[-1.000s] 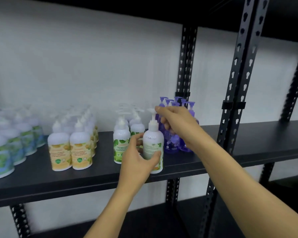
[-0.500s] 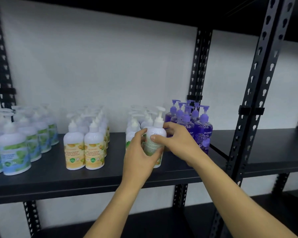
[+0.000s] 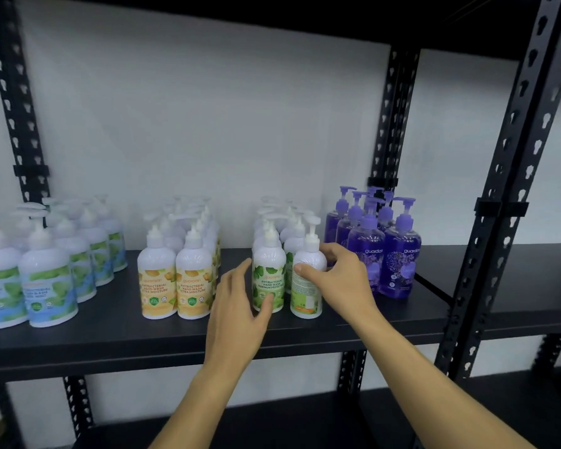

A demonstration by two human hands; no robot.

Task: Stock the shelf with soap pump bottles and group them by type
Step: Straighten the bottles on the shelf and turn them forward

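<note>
On the black shelf (image 3: 110, 322) stand four groups of pump bottles: blue-green labelled ones (image 3: 51, 280) at the left, yellow-labelled ones (image 3: 175, 280), green-labelled ones (image 3: 269, 273) and purple ones (image 3: 399, 254) at the right. A white bottle with its back label facing me (image 3: 306, 286) stands at the front right of the green group. My right hand (image 3: 337, 277) grips its upper body, thumb across the front. My left hand (image 3: 237, 306) hovers with fingers spread just left of the front green-labelled bottle, thumb near its base.
Black perforated uprights (image 3: 486, 254) stand right of the purple group, another (image 3: 382, 157) at the back. The shelf continues bare (image 3: 515, 280) past the upright. A lower shelf (image 3: 272, 426) runs below. White wall behind.
My left hand let go of the white bottle and drew back to the left. My right hand stayed on the bottle, which now stands in line with the green group.
</note>
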